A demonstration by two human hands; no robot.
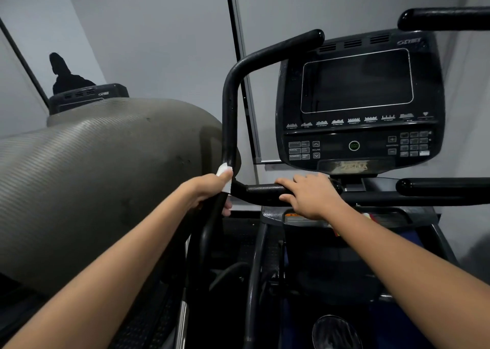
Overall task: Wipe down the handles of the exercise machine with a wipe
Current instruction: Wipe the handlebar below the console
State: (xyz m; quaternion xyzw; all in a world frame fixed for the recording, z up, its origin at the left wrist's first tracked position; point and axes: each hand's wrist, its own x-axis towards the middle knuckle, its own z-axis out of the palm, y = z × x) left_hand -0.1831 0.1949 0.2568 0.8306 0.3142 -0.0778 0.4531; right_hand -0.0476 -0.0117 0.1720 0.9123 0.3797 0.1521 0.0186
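A black curved handle (230, 102) of the exercise machine rises at the centre and bends right at its top. My left hand (209, 189) grips this handle low down, with a white wipe (224, 175) wrapped between my fingers and the bar. My right hand (311, 195) rests on the short horizontal grip (265, 191) just to the right, fingers curled over it and thumb below. Two more black handles (445, 19) (440, 187) reach in from the right edge.
The machine's black console (358, 96) with a dark screen and buttons stands right of the curved handle. A large grey rolled mat (92, 179) fills the left side, touching the handle. Behind it is a second console (87, 95). The machine's dark frame lies below.
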